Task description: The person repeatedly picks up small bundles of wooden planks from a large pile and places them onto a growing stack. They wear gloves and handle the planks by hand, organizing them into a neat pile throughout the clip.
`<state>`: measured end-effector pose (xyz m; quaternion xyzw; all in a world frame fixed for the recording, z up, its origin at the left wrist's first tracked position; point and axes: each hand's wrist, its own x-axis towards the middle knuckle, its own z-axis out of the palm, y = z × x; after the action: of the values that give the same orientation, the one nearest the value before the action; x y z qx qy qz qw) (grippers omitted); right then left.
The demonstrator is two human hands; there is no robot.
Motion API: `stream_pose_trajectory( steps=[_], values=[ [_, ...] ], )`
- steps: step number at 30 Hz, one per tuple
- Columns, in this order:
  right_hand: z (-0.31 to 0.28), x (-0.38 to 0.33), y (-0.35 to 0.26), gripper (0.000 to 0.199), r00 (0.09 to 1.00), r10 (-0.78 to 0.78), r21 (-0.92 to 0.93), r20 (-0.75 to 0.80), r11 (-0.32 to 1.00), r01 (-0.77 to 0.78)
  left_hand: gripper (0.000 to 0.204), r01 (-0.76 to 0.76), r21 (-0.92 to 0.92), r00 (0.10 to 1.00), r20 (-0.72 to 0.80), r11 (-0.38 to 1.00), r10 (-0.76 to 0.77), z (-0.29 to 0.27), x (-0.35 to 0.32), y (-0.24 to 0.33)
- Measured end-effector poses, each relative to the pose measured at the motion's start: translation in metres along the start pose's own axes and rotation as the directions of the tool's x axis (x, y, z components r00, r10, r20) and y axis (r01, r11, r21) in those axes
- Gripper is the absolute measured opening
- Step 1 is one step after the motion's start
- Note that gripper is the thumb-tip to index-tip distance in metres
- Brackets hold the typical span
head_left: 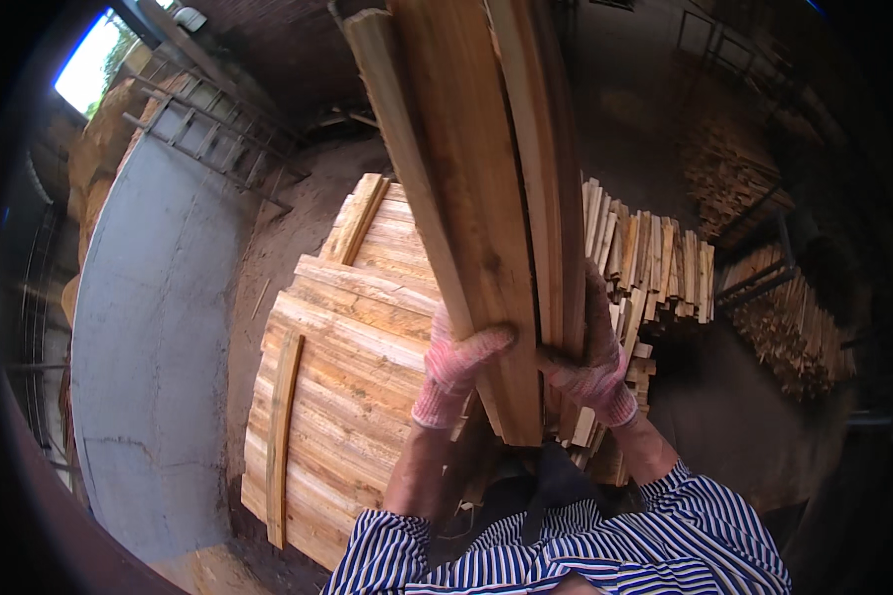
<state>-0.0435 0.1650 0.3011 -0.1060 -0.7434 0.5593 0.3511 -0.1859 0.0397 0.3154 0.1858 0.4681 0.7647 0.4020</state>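
A bundle of long, pale, rough-sawn wooden slats (476, 198) stands upright between 2 gloved hands. The left hand (453, 369) and right hand (593, 369) clamp its lower end from either side, fingers curled. It looks stiff, heavy and splintery, best gripped low. Its top is cut off; the slat count is unclear.

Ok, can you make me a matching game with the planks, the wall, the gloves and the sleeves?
Things:
1. held planks
2. wall
3. gloves, on left hand and right hand
4. sleeves

Descriptions:
A. blue and white stripes
B. grey, at the left
C. pinkish knit
D. gripped in both hands, above the plank stack

Pairs: 1-D, 2-B, 3-C, 4-A
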Motion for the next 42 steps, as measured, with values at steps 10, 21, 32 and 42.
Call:
stream_pose_trajectory(
  steps=[10,21,32,42],
  values=[
    [0.161,0.058,0.02,0.117,0.858,-0.016,0.371,0.513,0.905,-0.206,0.06,-0.27,0.496,0.871,-0.24,0.825,0.429,-0.122,-0.064,0.125],
    [0.187,0.092,-0.006,0.097,0.728,0.12,-0.042,0.675,0.991,-0.125,0.046,-0.298,-0.032,0.811,-0.537,0.954,0.235,-0.22,-0.089,0.096],
    [0.206,0.183,0.229,0.062,0.661,0.271,-0.557,0.7,0.787,0.267,0.041,-0.217,-0.269,0.613,-0.786,0.939,-0.083,-0.233,-0.018,-0.002],
    [0.176,0.143,0.142,0.122,0.436,0.462,-0.389,0.773,0.887,-0.25,0.056,-0.127,-0.209,0.667,-0.742,0.97,-0.072,-0.18,0.028,-0.005]
  ],
)
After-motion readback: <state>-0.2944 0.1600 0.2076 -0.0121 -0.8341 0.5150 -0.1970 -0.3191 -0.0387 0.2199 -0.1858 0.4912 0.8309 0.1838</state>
